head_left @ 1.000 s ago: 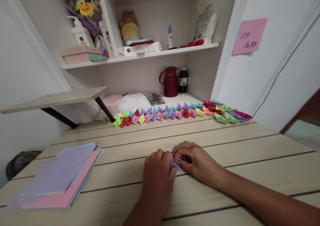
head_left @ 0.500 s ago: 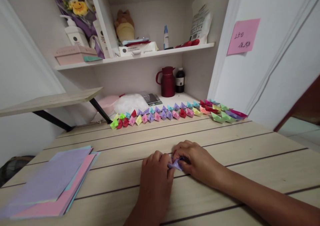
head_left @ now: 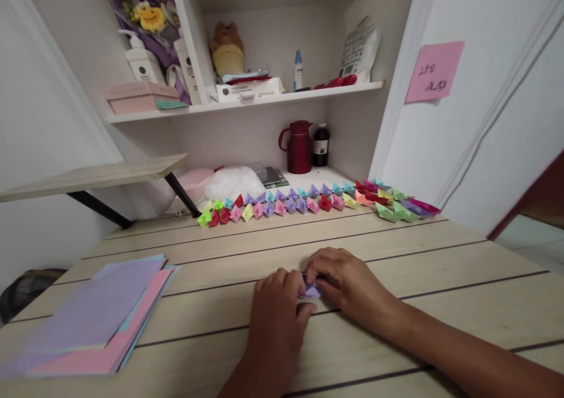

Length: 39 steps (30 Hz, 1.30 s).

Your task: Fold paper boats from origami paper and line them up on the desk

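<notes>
Between my hands, low over the wooden tabletop, is a small folded piece of purple paper (head_left: 311,291). My left hand (head_left: 278,304) grips its left side with bent fingers, the thumb stretched out just below the paper. From the right, my right hand (head_left: 341,277) pinches the other side, thumb and fingertips closed on it. Fingers cover much of the paper, so its full shape is hidden. Farther back, rows of small folded paper boats (head_left: 291,204) in many colours run along the rear of the table.
A stack of coloured paper sheets (head_left: 110,307) lies at the left. Behind it stands a raised wooden shelf (head_left: 97,174) on black legs. A red jug (head_left: 299,148) and a dark bottle (head_left: 321,145) are at the back. Larger paper boats (head_left: 396,211) sit at the back right.
My left thumb has come off the paper's near edge and now points out below it. The purple paper has turned slightly in my fingers. The view has shifted a little.
</notes>
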Motion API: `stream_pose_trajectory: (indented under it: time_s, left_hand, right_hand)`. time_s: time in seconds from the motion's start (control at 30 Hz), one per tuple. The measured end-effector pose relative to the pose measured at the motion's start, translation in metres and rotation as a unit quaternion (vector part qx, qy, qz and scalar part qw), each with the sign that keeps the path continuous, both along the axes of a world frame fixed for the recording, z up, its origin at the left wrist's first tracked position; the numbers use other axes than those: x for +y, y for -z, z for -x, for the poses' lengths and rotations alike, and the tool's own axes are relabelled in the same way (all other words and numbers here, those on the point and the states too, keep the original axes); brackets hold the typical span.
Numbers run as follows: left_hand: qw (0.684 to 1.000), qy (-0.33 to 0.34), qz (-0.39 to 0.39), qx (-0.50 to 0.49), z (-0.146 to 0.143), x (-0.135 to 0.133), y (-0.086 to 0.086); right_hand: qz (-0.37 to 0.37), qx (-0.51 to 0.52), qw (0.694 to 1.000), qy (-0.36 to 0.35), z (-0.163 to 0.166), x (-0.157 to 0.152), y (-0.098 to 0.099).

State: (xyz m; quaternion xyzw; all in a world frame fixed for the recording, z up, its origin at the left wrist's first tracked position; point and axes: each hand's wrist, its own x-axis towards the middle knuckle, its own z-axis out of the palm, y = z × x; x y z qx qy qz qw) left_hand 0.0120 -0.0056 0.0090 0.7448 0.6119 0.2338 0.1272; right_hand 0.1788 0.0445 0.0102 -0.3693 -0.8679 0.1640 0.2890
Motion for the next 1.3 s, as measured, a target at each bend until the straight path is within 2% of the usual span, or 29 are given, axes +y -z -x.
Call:
stream_pose_trajectory:
  time_s: [0.17, 0.37, 0.6, 0.83, 0.97, 1.1, 1.3]
  left_hand:
    - [1.000, -0.016, 0.016, 0.018, -0.0001, 0.0013, -0.0030]
    - [0.999, -0.014, 0.026, 0.018, -0.0005, 0.0014, -0.0031]
    - [1.000, 0.002, 0.022, 0.019, 0.0003, 0.0027, -0.0002]
    - [0.999, 0.008, 0.033, 0.003, 0.0005, 0.0022, -0.0009]
    - [0.999, 0.012, 0.036, -0.008, 0.0001, 0.0020, -0.0014]
    - [0.999, 0.009, 0.034, -0.015, -0.0011, 0.0032, 0.0002]
    - [0.999, -0.002, 0.023, -0.025, -0.0029, 0.0031, 0.0019]
  right_hand:
    - [0.020, -0.055, 0.998, -0.002, -0.0033, 0.0001, -0.0041]
    - [0.000, -0.106, 0.994, -0.009, -0.0046, 0.0017, -0.0058]
    - [0.017, -0.088, 0.996, 0.007, -0.0024, 0.0003, -0.0029]
    - [0.048, -0.048, 0.998, -0.010, -0.0045, 0.0006, -0.0018]
    - [0.047, -0.058, 0.997, -0.017, -0.0056, 0.0013, -0.0006]
    - [0.046, -0.069, 0.997, 0.001, -0.0044, 0.0018, 0.0000]
    - [0.073, -0.032, 0.997, 0.016, 0.0010, -0.0001, 0.0016]
